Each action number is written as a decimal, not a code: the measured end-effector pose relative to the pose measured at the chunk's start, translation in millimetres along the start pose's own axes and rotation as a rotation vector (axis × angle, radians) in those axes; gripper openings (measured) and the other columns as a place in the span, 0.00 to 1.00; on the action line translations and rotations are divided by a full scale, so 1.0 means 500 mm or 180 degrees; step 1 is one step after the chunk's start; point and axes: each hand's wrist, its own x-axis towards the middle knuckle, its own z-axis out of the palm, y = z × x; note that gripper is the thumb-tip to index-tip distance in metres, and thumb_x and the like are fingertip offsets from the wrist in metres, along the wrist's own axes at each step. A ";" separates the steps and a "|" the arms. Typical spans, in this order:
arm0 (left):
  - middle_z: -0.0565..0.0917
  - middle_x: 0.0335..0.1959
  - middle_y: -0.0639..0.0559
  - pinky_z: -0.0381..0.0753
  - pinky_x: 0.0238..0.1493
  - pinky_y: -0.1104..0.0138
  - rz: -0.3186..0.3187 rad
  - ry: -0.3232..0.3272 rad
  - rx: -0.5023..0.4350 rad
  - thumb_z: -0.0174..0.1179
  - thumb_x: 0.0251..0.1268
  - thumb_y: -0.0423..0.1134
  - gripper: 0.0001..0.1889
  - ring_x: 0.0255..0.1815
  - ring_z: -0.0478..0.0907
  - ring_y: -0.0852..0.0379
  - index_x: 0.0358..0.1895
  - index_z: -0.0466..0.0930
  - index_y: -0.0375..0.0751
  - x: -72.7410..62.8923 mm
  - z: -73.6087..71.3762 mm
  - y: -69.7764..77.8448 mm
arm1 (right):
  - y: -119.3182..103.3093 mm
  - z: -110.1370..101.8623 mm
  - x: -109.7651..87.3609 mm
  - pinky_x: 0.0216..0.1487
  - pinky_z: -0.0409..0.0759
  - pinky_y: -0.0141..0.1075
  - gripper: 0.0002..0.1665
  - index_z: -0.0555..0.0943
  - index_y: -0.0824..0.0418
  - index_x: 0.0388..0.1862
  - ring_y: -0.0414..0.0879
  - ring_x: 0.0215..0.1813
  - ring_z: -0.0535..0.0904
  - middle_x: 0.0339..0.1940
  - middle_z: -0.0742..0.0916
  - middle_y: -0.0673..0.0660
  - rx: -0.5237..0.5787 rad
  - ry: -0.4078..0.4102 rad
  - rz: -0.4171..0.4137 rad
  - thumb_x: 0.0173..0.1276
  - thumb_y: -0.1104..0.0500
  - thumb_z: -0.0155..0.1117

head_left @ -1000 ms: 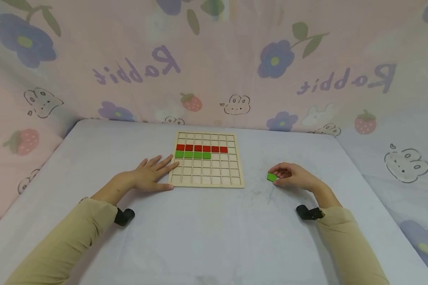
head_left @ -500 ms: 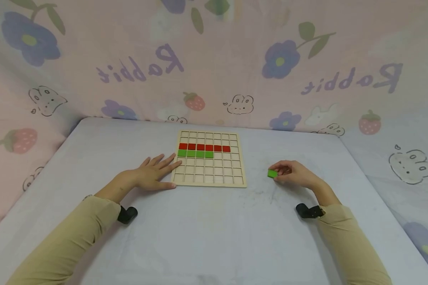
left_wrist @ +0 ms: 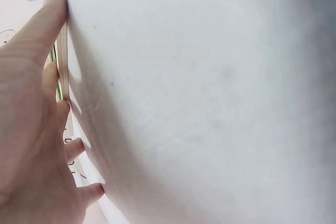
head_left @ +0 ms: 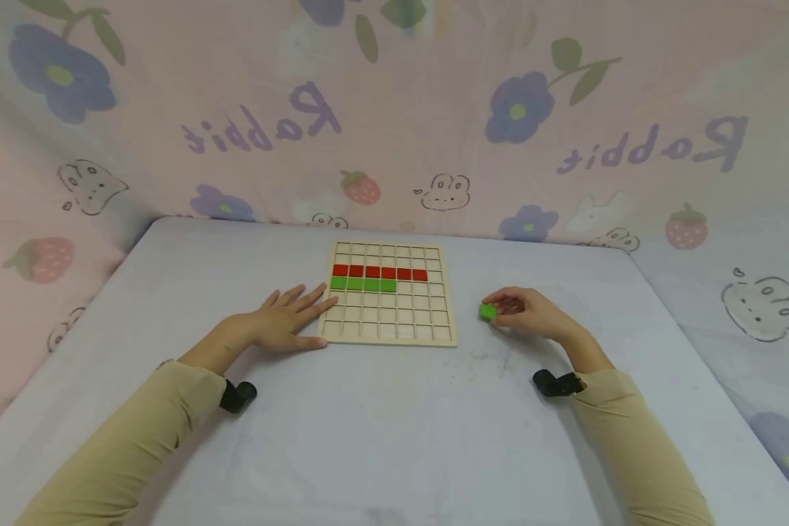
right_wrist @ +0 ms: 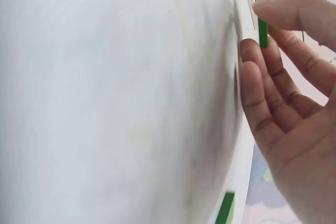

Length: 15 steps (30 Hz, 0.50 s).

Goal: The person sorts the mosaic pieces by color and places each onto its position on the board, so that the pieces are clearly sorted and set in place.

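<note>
A pale wooden grid board (head_left: 388,341) lies on the table, with red square tiles (head_left: 372,272) in one row and green square tiles (head_left: 363,285) in the row just nearer. My left hand (head_left: 283,325) rests at the board's left edge with fingers spread, one fingertip over its border. To the right of the board, my right hand (head_left: 526,314) pinches a loose green tile (head_left: 488,312) between thumb and fingers; the right wrist view shows this green tile (right_wrist: 263,22) edge-on. A second green tile (right_wrist: 226,208) appears at the bottom of that view.
A white cloth-covered table (head_left: 394,438) lies under everything. Behind it hangs a pink curtain (head_left: 394,131) printed with flowers, rabbits and strawberries. Black wrist cameras (head_left: 239,397) sit at both cuffs.
My right hand, with the green tile pinched, has moved left and a little away from me, closer to the board. The left hand stays in place on the board's edge.
</note>
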 end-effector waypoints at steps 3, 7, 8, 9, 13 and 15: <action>0.37 0.80 0.46 0.35 0.69 0.33 -0.0018 -0.0012 0.0015 0.50 0.66 0.64 0.43 0.77 0.35 0.33 0.78 0.42 0.54 0.002 0.002 -0.002 | -0.005 0.007 0.011 0.46 0.76 0.32 0.23 0.79 0.63 0.56 0.45 0.46 0.79 0.47 0.84 0.60 0.0002 0.0037 -0.0035 0.62 0.61 0.69; 0.36 0.80 0.48 0.34 0.70 0.34 -0.0037 -0.0015 0.0019 0.47 0.64 0.69 0.44 0.77 0.34 0.34 0.78 0.41 0.57 0.003 0.006 -0.006 | -0.011 0.014 0.026 0.45 0.76 0.30 0.23 0.79 0.65 0.55 0.46 0.45 0.79 0.47 0.84 0.62 0.0074 0.0055 -0.0114 0.61 0.62 0.69; 0.36 0.80 0.47 0.34 0.69 0.34 -0.0015 0.0002 -0.0012 0.47 0.64 0.69 0.44 0.77 0.34 0.33 0.78 0.41 0.57 0.003 0.006 -0.007 | -0.013 0.016 0.029 0.45 0.76 0.30 0.23 0.79 0.65 0.55 0.46 0.46 0.78 0.47 0.84 0.62 0.0097 0.0056 -0.0142 0.61 0.63 0.69; 0.36 0.80 0.48 0.33 0.70 0.34 -0.0010 0.0001 -0.0007 0.46 0.63 0.71 0.45 0.77 0.34 0.34 0.78 0.41 0.58 0.002 0.006 -0.008 | -0.014 0.017 0.033 0.45 0.76 0.30 0.23 0.79 0.65 0.55 0.47 0.46 0.78 0.47 0.84 0.62 0.0112 0.0064 -0.0159 0.61 0.63 0.69; 0.37 0.80 0.47 0.33 0.69 0.33 0.0046 0.0023 -0.0047 0.45 0.63 0.71 0.45 0.77 0.35 0.32 0.78 0.41 0.57 -0.001 0.004 -0.007 | -0.020 0.026 0.048 0.45 0.76 0.29 0.23 0.79 0.65 0.55 0.48 0.47 0.78 0.49 0.84 0.62 0.0122 0.0098 -0.0190 0.61 0.63 0.68; 0.37 0.80 0.46 0.34 0.69 0.33 0.0045 0.0017 -0.0038 0.46 0.64 0.70 0.44 0.77 0.35 0.32 0.78 0.42 0.57 -0.001 0.002 -0.004 | -0.023 0.030 0.055 0.44 0.77 0.29 0.23 0.79 0.64 0.55 0.47 0.47 0.78 0.48 0.84 0.62 0.0119 0.0108 -0.0207 0.61 0.63 0.69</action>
